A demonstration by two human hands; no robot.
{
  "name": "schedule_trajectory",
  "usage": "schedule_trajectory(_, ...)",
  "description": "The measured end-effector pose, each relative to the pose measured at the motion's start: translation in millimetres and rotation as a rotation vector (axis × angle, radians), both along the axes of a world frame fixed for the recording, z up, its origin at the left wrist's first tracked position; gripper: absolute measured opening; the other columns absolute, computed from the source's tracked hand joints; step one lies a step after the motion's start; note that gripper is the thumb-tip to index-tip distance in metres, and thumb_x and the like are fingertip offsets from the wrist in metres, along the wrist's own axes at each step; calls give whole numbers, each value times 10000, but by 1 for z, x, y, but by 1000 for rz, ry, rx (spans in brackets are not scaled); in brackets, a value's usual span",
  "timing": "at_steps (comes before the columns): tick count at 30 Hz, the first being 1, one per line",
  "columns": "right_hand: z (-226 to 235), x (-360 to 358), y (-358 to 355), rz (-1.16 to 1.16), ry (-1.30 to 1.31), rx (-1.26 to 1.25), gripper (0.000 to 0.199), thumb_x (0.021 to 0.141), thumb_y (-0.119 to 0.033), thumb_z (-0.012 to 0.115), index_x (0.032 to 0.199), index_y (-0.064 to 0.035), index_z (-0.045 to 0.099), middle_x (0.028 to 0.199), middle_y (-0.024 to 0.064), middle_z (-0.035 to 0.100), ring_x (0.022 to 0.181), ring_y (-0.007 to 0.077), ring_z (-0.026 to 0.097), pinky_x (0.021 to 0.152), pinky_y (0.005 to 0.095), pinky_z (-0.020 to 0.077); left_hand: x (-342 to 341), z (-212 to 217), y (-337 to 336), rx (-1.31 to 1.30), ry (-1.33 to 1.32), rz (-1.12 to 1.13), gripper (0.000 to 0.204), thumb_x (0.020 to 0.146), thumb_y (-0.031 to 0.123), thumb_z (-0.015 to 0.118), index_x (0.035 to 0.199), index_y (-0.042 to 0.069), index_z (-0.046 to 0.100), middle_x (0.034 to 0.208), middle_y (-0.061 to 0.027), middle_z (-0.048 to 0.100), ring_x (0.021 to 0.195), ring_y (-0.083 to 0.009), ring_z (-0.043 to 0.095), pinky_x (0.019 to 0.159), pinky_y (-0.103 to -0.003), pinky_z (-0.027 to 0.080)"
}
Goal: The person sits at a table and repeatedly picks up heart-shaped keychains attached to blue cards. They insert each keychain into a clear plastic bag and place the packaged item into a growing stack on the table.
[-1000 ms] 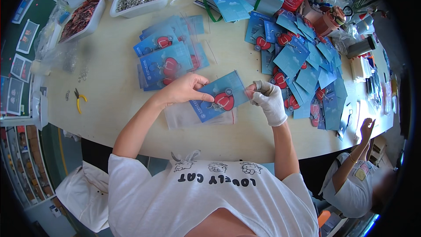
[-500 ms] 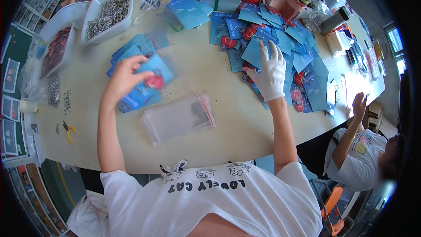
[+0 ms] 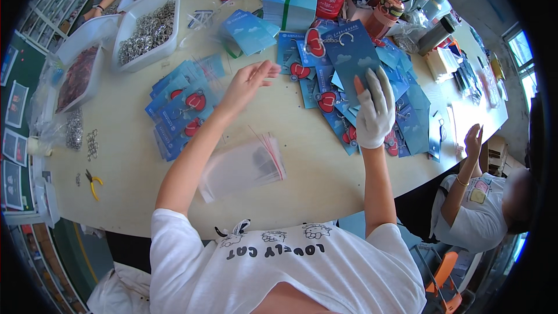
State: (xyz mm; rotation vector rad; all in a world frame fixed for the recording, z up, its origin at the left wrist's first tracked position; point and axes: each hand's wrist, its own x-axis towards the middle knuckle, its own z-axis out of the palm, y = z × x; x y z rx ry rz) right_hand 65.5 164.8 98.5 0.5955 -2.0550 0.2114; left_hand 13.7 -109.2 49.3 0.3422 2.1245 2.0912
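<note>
In my right hand (image 3: 375,115), which wears a white glove with bare fingertips, is a blue card (image 3: 350,58) held up over the heap of blue cards (image 3: 414,119). A red keychain (image 3: 315,43) with a silver ring hangs at that card's upper left. My bare left hand (image 3: 251,84) hovers over the middle of the table, fingers stretched out and holding nothing. Left of it lies a loose pile of blue cards with red keychains (image 3: 189,104), some in clear sleeves. Nearer my body rests a stack of clear plastic bags (image 3: 241,168) with red-edged flaps.
White bins of metal rings (image 3: 148,32) and red pieces (image 3: 78,75) stand at left. Yellow-handled pliers (image 3: 93,185) lie at the near left. At the back are a banded card stack (image 3: 290,9) and a red cup of scissors (image 3: 331,0). Co-workers sit at right and far left.
My left hand has let go of the card with a red keychain at the left pile and moved right. My right hand has lifted a blue card off the heap.
</note>
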Motion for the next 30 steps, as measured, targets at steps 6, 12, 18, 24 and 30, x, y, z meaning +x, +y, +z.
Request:
schedule_trajectory(6, -20, 1, -10, 269, 264, -340, 78, 880, -43, 590, 940, -27, 638, 1091, 217, 644, 1070, 432, 600, 862, 480, 515, -10, 38, 35, 568, -242, -333, 663, 965, 570, 375, 1266, -4, 511, 1183, -133, 617, 1107, -218, 590, 988, -372, 458)
schedule_trajectory(12, -47, 22, -46, 279, -78, -489, 548, 737, 185, 525, 1208, -94, 530, 1064, 215, 653, 1048, 435, 616, 866, 437, 515, 34, 76, 54, 631, -259, -327, 740, 949, 632, 313, 1340, 12, 422, 1256, -113, 564, 1152, -201, 556, 977, -381, 453)
schedule_trajectory(18, -52, 21, -55, 426, -232, -383, 724, 641, 159, 575, 1293, -135, 464, 1191, 207, 590, 1152, 439, 549, 907, 457, 493, 45, 58, 45, 554, -258, -80, 328, 975, 284, 549, 1205, 51, 539, 1177, -64, 612, 1075, -150, 592, 931, -357, 479)
schedule_trajectory(24, -52, 33, -64, 472, -565, -568, 558, 707, -133, 722, 1239, -84, 559, 1399, 164, 436, 1367, 412, 309, 1071, 488, 327, 50, 40, 44, 625, -278, 244, 179, 949, 178, 588, 1093, 71, 587, 1040, -21, 649, 936, -109, 626, 825, -307, 501)
schedule_trajectory(30, -47, 34, -89, 360, -1032, -1359, 323, 895, -218, 641, 1100, 31, 623, 1284, 64, 500, 1040, 119, 502, 838, 264, 420, 59, 27, 38, 649, -269, 236, 193, 980, 214, 538, 1113, 82, 584, 1108, -38, 638, 1020, -131, 612, 888, -322, 496)
